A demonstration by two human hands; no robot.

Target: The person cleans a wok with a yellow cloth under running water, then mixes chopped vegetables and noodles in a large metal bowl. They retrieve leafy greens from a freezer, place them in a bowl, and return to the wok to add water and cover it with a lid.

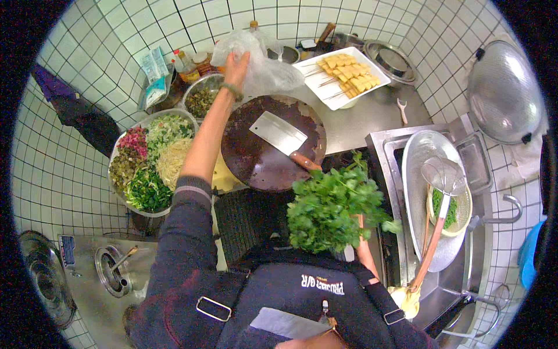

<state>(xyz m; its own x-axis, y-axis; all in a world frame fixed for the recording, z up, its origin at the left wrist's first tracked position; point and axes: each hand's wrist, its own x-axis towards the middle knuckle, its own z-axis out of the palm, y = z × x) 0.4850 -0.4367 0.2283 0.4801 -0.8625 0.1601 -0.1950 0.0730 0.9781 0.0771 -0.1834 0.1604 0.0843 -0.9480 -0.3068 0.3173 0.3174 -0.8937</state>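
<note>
My left hand [236,67] is raised towards the back wall, its fingers closed on a clear plastic bag [261,65]. Close to my body on the right, my right hand [362,240] is mostly hidden behind a large bunch of leafy green herbs [335,205] that it holds. Between my arms, a cleaver [279,133] with a wooden handle lies flat on a round, dark chopping board [270,174]. The herbs' leaves come close to the end of its handle.
At left sits a big tray [192,115] of chopped vegetables, beside a metal bowl [188,89] of chopped greens. A white tray [379,83] of skewers is at the back. On the right, a sink [383,133] holds a metal basin [412,174], a strainer [442,172] and a basket [466,213].
</note>
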